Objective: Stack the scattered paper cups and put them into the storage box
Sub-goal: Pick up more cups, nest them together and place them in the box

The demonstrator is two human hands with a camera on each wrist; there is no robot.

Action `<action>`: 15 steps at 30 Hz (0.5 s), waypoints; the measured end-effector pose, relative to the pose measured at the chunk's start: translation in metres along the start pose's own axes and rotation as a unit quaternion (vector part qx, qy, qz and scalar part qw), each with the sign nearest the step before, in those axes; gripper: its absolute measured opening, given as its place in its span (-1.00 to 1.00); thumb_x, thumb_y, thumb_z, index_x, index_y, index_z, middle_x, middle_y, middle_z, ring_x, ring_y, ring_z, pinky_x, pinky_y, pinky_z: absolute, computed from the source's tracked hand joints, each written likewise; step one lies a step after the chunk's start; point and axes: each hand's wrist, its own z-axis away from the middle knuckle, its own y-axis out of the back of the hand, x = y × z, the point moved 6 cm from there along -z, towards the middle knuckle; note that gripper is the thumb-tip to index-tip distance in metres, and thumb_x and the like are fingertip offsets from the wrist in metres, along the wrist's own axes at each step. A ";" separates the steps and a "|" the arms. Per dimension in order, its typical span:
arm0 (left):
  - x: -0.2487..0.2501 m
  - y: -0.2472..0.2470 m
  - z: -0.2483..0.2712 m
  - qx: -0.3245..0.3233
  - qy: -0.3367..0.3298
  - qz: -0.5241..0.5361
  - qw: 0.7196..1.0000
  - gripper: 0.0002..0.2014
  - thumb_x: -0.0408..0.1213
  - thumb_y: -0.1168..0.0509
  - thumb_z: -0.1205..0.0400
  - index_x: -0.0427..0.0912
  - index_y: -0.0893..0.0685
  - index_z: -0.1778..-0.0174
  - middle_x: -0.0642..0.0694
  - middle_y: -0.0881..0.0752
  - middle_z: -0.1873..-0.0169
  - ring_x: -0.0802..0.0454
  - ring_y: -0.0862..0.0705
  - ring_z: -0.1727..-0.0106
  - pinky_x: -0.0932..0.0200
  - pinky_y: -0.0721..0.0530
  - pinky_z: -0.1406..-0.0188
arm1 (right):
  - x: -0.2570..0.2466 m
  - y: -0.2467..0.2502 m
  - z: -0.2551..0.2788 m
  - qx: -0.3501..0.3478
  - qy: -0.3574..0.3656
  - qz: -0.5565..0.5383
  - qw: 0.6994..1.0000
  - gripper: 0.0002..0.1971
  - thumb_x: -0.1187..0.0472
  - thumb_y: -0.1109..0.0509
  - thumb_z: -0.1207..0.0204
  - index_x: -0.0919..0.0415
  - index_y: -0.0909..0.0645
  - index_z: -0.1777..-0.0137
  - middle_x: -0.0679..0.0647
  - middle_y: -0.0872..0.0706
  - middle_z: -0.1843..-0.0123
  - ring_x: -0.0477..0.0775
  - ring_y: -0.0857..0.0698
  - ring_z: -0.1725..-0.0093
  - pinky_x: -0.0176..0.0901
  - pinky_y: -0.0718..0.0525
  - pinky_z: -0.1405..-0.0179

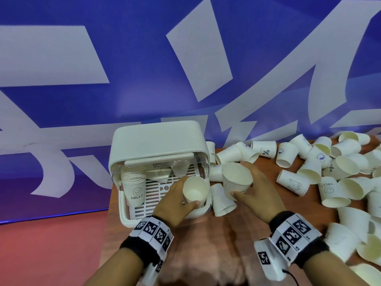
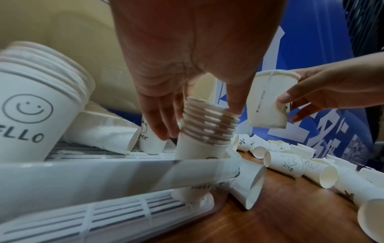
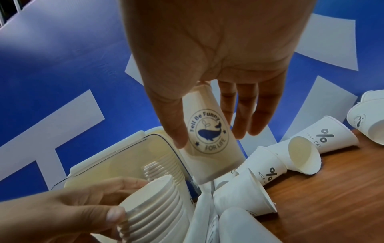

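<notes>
The white storage box (image 1: 156, 139) stands with its lid raised at the table's left end. At its front right corner my left hand (image 1: 185, 193) grips a stack of nested paper cups (image 1: 195, 190), mouth up; in the left wrist view the stack (image 2: 207, 125) stands on the box's slatted floor behind the front rail (image 2: 83, 174). Just right of it, my right hand (image 1: 241, 180) holds a single cup (image 1: 237, 178) in the air, tilted. It bears a whale logo (image 3: 207, 136). Inside the box stand a HELLO stack (image 1: 134, 186) and a second stack (image 1: 180, 168).
Several loose cups (image 1: 292, 182) lie scattered over the wooden table (image 1: 309, 205) to the right, some right against the box's side (image 1: 222, 201). A blue and white banner (image 1: 185, 58) rises behind. The table's left edge runs beside the box.
</notes>
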 end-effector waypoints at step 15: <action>-0.012 -0.007 -0.004 -0.014 0.031 0.004 0.999 -0.15 0.15 -0.43 -0.42 0.07 -0.18 -0.57 0.00 -0.35 -0.51 0.04 -0.43 -0.44 0.01 -0.44 -0.45 | -0.024 -0.006 0.002 -0.008 0.011 -0.011 1.000 -0.24 0.16 -0.56 -0.27 -0.14 -0.27 -0.43 -0.15 -0.54 -0.28 -0.13 -0.56 -0.22 -0.14 -0.65 -0.13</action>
